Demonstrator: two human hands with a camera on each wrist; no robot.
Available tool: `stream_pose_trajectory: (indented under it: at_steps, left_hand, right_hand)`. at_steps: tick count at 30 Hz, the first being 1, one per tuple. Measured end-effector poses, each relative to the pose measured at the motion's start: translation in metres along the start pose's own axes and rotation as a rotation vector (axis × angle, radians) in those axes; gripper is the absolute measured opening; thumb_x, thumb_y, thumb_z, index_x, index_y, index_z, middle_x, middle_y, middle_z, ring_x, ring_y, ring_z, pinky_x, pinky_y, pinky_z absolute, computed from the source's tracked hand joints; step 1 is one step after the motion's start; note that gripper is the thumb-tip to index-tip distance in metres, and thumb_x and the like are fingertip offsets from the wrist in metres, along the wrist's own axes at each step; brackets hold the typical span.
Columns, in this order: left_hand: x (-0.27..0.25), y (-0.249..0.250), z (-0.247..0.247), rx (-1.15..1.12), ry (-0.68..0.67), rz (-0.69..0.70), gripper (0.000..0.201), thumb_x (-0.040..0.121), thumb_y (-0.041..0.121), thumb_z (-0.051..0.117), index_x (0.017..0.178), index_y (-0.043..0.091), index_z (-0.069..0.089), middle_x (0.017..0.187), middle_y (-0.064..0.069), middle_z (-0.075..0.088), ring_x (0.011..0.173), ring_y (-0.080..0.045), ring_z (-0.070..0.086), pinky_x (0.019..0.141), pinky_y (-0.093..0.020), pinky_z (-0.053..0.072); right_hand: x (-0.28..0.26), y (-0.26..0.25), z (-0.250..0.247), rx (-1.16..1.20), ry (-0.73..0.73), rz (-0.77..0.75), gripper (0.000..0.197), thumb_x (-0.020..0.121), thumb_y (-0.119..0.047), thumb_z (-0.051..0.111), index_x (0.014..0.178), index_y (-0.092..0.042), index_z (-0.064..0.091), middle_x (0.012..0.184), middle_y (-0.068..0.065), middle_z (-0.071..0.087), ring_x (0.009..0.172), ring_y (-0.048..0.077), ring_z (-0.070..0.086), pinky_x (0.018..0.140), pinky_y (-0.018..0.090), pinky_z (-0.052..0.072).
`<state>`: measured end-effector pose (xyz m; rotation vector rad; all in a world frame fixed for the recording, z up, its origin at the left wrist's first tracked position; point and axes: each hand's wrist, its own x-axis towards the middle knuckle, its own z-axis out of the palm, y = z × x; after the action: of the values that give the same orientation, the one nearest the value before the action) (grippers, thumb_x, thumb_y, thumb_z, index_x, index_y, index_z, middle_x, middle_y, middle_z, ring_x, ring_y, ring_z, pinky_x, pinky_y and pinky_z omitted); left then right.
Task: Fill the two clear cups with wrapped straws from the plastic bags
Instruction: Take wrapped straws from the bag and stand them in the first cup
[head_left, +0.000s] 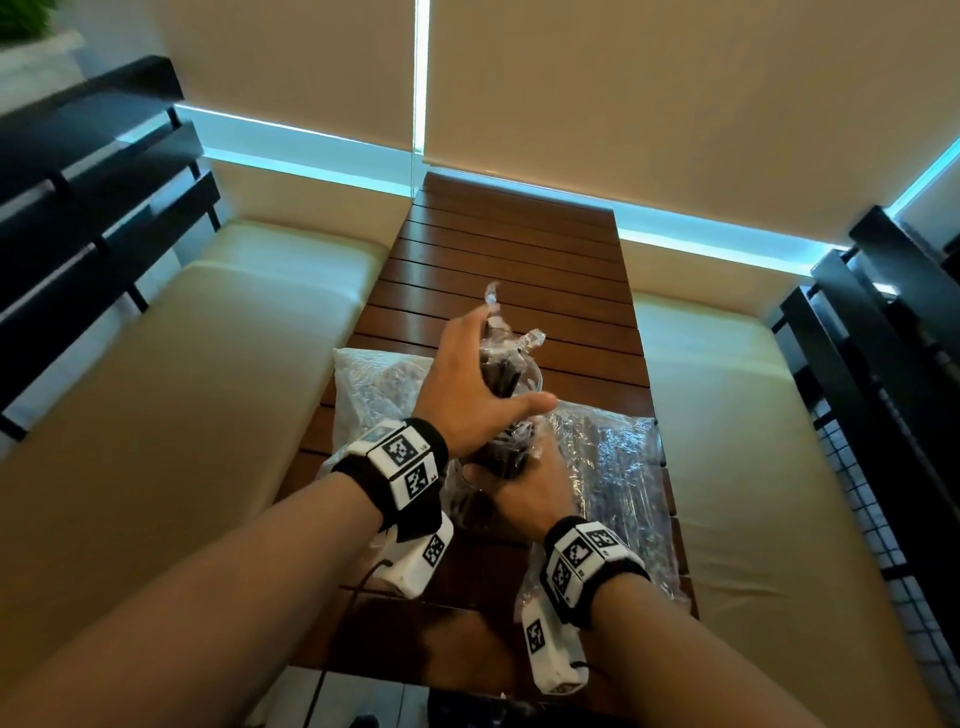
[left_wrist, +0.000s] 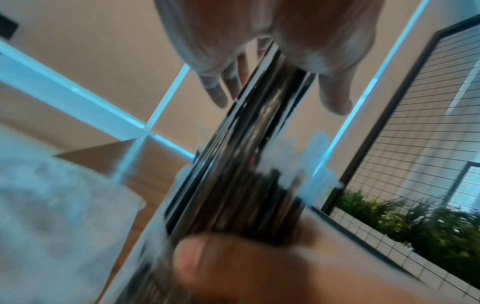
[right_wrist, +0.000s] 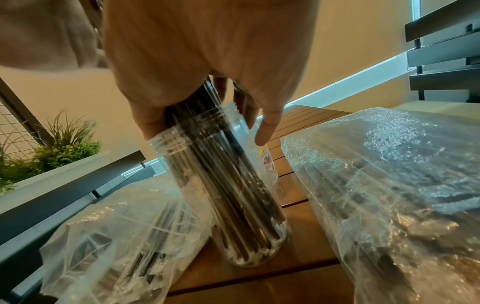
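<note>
Two hands working a bundle of wrapped straws (right_wrist: 207, 164) into a clear cup (right_wrist: 228, 205) on a slatted wooden table (head_left: 519, 249).

At centre frame in the head view, the left hand (head_left: 467, 395) lies over the top of the straws with straight, spread fingers, while the right hand (head_left: 524, 488), lower, grips the cup. Only the right wrist view shows the cup plainly: it stands tilted on the table, straws leaning inside, between two plastic bags (right_wrist: 116, 236) of straws at lower left and right, with a second cup (right_wrist: 266, 162) partly hidden behind. The left wrist view is blurred, showing the straws running diagonally. Cream bench cushions (head_left: 182, 364) flank the table; drawn blinds (head_left: 675, 93) fill the upper frame.
</note>
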<state>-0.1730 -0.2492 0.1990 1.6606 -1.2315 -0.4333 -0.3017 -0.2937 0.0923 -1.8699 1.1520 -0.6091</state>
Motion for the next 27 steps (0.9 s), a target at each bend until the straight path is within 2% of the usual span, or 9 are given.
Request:
stream_pose_trajectory:
  at_steps: [2,4,9,13,17,19,22,25,27]
  left_hand:
    - [0.012,0.009,-0.003,0.011,0.019,0.104,0.109,0.061,0.052,0.085,0.148,0.03,0.023,0.137,0.004,0.048,0.115,-0.005,0.049,0.092,-0.018,0.04]
    - [0.018,0.013,-0.002,0.083,0.02,0.195,0.101,0.071,0.042,0.083,0.15,0.032,0.021,0.132,0.004,0.055,0.111,-0.006,0.055,0.092,-0.02,0.045]
    - [0.003,-0.016,0.011,0.356,-0.163,0.213,0.046,0.093,0.039,0.06,0.135,0.022,0.053,0.134,0.0,0.056,0.119,-0.014,0.054,0.101,-0.04,0.048]
    - [-0.014,-0.037,0.011,0.439,-0.302,0.09,0.074,0.09,0.069,0.035,0.148,0.023,0.037,0.155,-0.001,0.034,0.144,-0.016,0.027,0.118,-0.046,0.025]
    - [-0.002,-0.009,0.004,0.542,-0.209,0.31,0.09,0.082,0.077,0.022,0.156,0.025,0.01,0.163,-0.001,0.008,0.148,-0.017,0.01,0.117,-0.041,0.005]
    - [0.002,-0.004,0.01,0.641,-0.271,0.343,0.089,0.084,0.078,0.015,0.156,0.025,0.009,0.163,-0.002,0.008,0.149,-0.019,0.008,0.121,-0.045,0.005]
    - [-0.006,-0.023,0.023,0.776,-0.466,0.235,0.08,0.091,0.071,0.013,0.155,0.022,0.01,0.161,-0.006,0.018,0.149,-0.024,0.013,0.12,-0.047,0.012]
    - [-0.01,-0.036,0.032,0.767,-0.453,0.239,0.074,0.096,0.063,0.015,0.153,0.018,0.016,0.155,-0.009,0.032,0.146,-0.028,0.022,0.119,-0.045,0.02]
    - [-0.005,-0.033,0.033,0.77,-0.455,0.224,0.074,0.096,0.064,0.019,0.152,0.016,0.018,0.154,-0.009,0.033,0.146,-0.028,0.023,0.119,-0.048,0.019]
  right_hand:
    - [-0.001,0.0,-0.001,0.021,0.001,0.008,0.072,0.056,-0.043,0.085,0.112,-0.041,0.041,0.116,-0.008,0.06,0.101,0.009,0.062,0.083,0.027,0.051]
    - [-0.001,-0.002,-0.004,-0.003,0.005,-0.01,0.072,0.057,-0.042,0.086,0.116,-0.033,0.045,0.115,-0.009,0.058,0.1,0.008,0.06,0.082,0.024,0.047]
    - [0.002,-0.001,-0.002,-0.024,-0.022,-0.055,0.067,0.057,-0.05,0.081,0.112,-0.037,0.045,0.114,-0.008,0.059,0.099,0.008,0.062,0.083,0.028,0.054]
    - [0.002,0.003,-0.003,-0.027,-0.029,-0.074,0.062,0.058,-0.047,0.08,0.11,-0.037,0.047,0.113,-0.009,0.059,0.098,0.005,0.061,0.083,0.028,0.057]
    - [0.007,0.007,0.0,-0.048,-0.049,-0.08,0.056,0.062,-0.054,0.078,0.108,-0.038,0.051,0.106,-0.012,0.063,0.091,0.0,0.063,0.073,0.02,0.055]
    - [0.008,0.01,0.002,-0.08,-0.056,-0.075,0.061,0.064,-0.061,0.075,0.112,-0.03,0.055,0.104,-0.013,0.063,0.086,-0.003,0.062,0.065,0.011,0.049]
    - [0.009,0.018,0.005,-0.211,-0.077,-0.114,0.062,0.073,-0.063,0.06,0.121,-0.024,0.054,0.119,-0.009,0.054,0.094,-0.003,0.054,0.077,0.001,0.045]
    - [0.01,0.01,0.0,-0.282,-0.102,-0.153,0.049,0.073,-0.055,0.052,0.113,-0.027,0.059,0.124,-0.005,0.052,0.095,-0.003,0.055,0.083,0.0,0.043]
    - [0.008,-0.001,-0.004,-0.339,-0.138,-0.196,0.043,0.078,-0.05,0.051,0.111,-0.025,0.063,0.122,0.0,0.059,0.098,0.003,0.057,0.091,-0.008,0.025]
